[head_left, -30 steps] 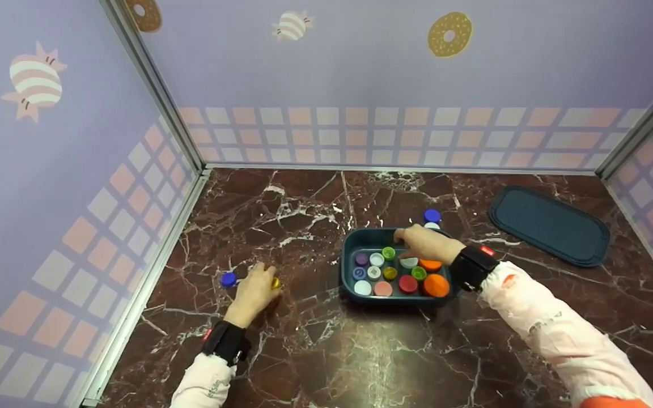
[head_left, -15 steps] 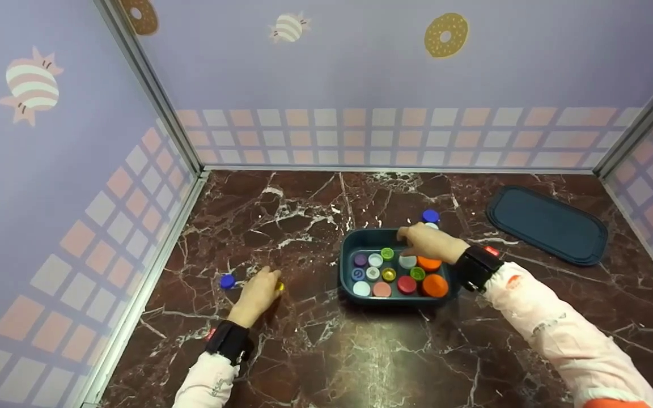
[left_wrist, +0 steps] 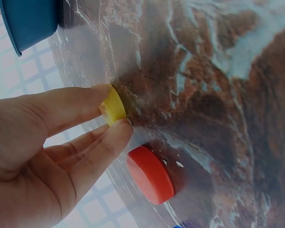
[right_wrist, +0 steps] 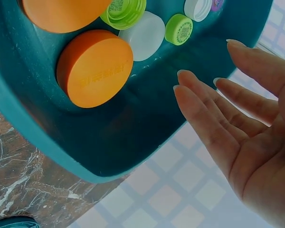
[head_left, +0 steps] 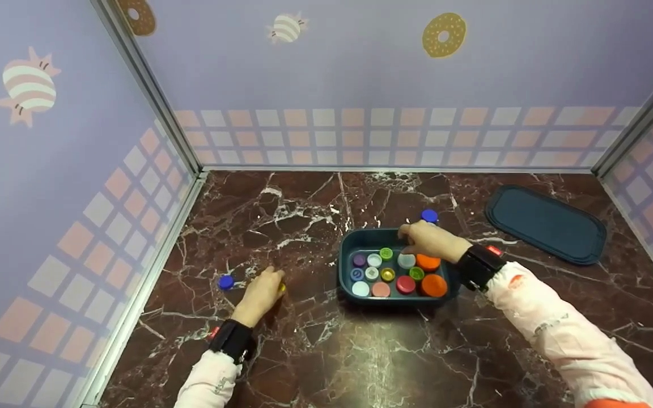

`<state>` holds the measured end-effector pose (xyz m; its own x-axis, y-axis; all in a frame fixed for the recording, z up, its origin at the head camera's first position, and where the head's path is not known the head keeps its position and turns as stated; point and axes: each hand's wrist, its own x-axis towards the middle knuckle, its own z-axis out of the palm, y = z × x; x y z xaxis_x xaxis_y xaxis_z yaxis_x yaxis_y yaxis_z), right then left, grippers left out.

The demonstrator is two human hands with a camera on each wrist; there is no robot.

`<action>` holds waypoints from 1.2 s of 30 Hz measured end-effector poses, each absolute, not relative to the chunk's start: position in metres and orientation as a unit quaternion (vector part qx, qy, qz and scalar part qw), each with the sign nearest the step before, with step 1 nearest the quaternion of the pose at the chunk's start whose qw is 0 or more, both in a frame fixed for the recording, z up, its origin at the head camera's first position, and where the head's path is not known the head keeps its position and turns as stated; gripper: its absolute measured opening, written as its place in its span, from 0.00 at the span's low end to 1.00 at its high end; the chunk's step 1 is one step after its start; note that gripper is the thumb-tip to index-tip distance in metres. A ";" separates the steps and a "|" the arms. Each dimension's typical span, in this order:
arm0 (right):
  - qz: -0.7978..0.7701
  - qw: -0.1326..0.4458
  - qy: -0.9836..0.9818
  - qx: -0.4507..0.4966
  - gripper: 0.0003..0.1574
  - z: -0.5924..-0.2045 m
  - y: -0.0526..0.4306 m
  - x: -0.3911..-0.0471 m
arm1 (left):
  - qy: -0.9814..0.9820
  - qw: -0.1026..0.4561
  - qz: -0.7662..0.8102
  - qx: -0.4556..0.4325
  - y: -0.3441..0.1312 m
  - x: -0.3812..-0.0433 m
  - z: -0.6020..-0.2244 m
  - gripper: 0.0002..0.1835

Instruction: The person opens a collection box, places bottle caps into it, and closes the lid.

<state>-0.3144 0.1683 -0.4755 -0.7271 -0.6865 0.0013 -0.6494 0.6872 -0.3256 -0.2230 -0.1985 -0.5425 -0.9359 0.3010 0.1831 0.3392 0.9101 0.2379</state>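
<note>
My left hand [head_left: 261, 293] is low over the left part of the table and pinches a yellow bottle cap [left_wrist: 114, 105] between thumb and fingertips. Close below that cap in the left wrist view lies a red bottle cap [left_wrist: 150, 175]. A blue bottle cap [head_left: 225, 282] is on the table to the left of this hand. Over the far right part of a dark teal box [head_left: 344, 266] hangs my right hand [head_left: 433, 241], its fingers relaxed and nothing between them. Bottle caps lie in the box, among them an orange cap [right_wrist: 96, 69], a translucent white cap [right_wrist: 145, 37] and a green cap [right_wrist: 179, 29].
The teal lid [head_left: 547, 224] lies flat on the marble table at the back right. Another blue cap [head_left: 429, 215] sits just behind the box. Patterned walls [head_left: 304, 136] close off the back and both sides.
My left hand has shifted slightly to the right, with the yellow cap still pinched. The right hand has hardly moved over the box.
</note>
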 end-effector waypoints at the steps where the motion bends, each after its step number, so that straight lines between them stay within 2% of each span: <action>1: -0.153 0.061 0.916 -0.365 0.18 -0.475 0.168 -0.314 | -0.975 0.072 -0.133 -0.165 -0.199 -0.223 -0.542 0.11; 10: -0.149 0.071 0.917 -0.364 0.18 -0.470 0.171 -0.315 | -0.970 0.094 -0.133 -0.179 -0.198 -0.225 -0.542 0.11; 18: -0.174 0.037 0.908 -0.379 0.15 -0.465 0.179 -0.317 | -0.961 0.150 -0.125 -0.194 -0.194 -0.231 -0.536 0.08; 23: -0.183 0.012 0.904 -0.386 0.16 -0.460 0.185 -0.319 | -0.962 0.148 -0.126 -0.190 -0.190 -0.234 -0.532 0.07; 27: -0.185 0.012 0.909 -0.372 0.18 -0.456 0.190 -0.322 | -0.961 0.150 -0.126 -0.193 -0.187 -0.235 -0.531 0.05; 36: -0.184 0.001 0.923 -0.338 0.16 -0.449 0.202 -0.326 | -0.961 0.156 -0.137 -0.185 -0.174 -0.241 -0.518 0.06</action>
<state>-0.3255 0.2020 -0.4492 -0.7718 -0.6241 0.1216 -0.6231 0.7043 -0.3402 -0.2412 -0.1736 -0.5177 -0.8829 0.3125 0.3504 0.3980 0.8941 0.2053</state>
